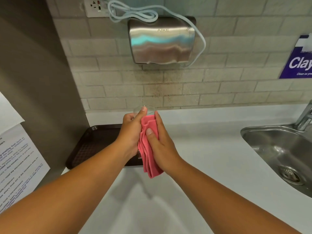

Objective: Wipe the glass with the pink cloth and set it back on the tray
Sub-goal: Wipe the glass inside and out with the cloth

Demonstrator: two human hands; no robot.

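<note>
A clear drinking glass (pixel 149 109) is held above the white counter, only its rim showing over my fingers. My left hand (pixel 130 132) wraps around the glass from the left, thumb up at the rim. My right hand (pixel 157 142) presses the folded pink cloth (pixel 149 149) against the glass's right side; the cloth hangs down below both hands. Behind and under my left hand lies the dark brown tray (pixel 89 144), near the left wall. The glass's body is hidden by hands and cloth.
A steel sink (pixel 276 149) with a tap (pixel 305 119) is set into the counter at the right. A steel hand dryer (pixel 161 41) hangs on the tiled wall above. Paper notices (pixel 15 157) are stuck to the brown panel at the left.
</note>
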